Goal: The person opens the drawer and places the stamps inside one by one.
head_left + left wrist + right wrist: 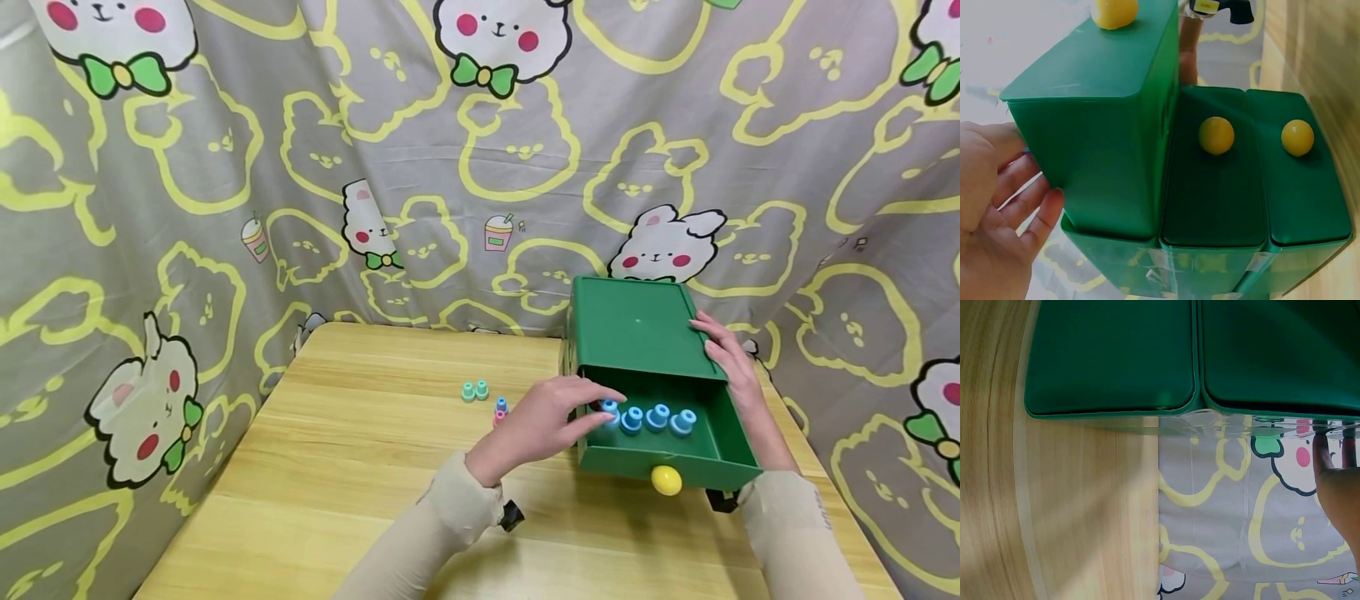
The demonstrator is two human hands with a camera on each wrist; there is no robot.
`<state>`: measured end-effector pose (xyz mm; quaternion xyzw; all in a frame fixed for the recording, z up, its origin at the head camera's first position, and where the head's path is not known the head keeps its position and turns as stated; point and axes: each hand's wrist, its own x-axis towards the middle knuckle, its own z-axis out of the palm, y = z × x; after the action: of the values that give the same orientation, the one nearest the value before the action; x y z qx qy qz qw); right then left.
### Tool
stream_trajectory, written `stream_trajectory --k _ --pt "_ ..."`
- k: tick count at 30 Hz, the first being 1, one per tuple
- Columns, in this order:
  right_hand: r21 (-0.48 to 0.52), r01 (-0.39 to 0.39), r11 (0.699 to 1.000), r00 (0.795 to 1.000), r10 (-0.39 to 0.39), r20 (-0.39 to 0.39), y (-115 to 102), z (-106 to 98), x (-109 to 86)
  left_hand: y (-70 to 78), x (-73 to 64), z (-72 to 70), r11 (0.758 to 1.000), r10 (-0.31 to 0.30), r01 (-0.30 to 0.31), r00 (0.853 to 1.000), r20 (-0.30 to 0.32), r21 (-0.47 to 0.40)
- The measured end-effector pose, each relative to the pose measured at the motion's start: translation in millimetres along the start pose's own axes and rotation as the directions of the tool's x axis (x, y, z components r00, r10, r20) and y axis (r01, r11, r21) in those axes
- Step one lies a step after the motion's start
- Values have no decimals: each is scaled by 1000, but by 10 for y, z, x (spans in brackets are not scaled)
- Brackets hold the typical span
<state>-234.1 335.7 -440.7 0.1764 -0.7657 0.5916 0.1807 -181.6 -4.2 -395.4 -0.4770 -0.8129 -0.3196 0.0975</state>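
Note:
A green drawer cabinet (637,321) stands on the table with its top drawer (675,465) pulled out. Several small blue flared pegs (658,417) stand in a row inside that drawer. Reaching over the drawer's left wall, my left hand (536,421) pinches the leftmost blue peg (609,407) between thumb and fingers. In the left wrist view the same hand (1000,200) is beside the drawer, its fingertips hidden behind the wall. My right hand (731,358) rests along the cabinet's right side, fingers extended over the top edge.
Left of the cabinet stand two mint pegs (475,391), a blue peg (502,406) and a pink peg (500,416), partly behind the left hand. Yellow knobs (1217,135) stick out of the drawer fronts. A patterned curtain (420,167) hangs behind the wooden table (337,442).

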Motion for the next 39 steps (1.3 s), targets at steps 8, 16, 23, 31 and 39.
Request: stream_trajectory --k 8,16,23,31,39 --pt "6 2 1000 1000 -2 1 -12 1 2 8 73 -7 998 -53 54 993 105 -9" --pt "10 7 1000 1000 -8 8 -18 2 -13 48 140 -45 996 -92 89 967 237 25" --pt "2 -48 999 999 48 19 -39 16 -28 68 167 -78 993 -118 112 953 280 38" --pt "-8 -21 1000 1000 21 16 -28 16 -46 94 232 -81 993 -121 114 952 282 43" --pt "-18 -22 1000 1000 22 18 -31 5 -33 106 277 -96 992 -123 119 952 280 33"
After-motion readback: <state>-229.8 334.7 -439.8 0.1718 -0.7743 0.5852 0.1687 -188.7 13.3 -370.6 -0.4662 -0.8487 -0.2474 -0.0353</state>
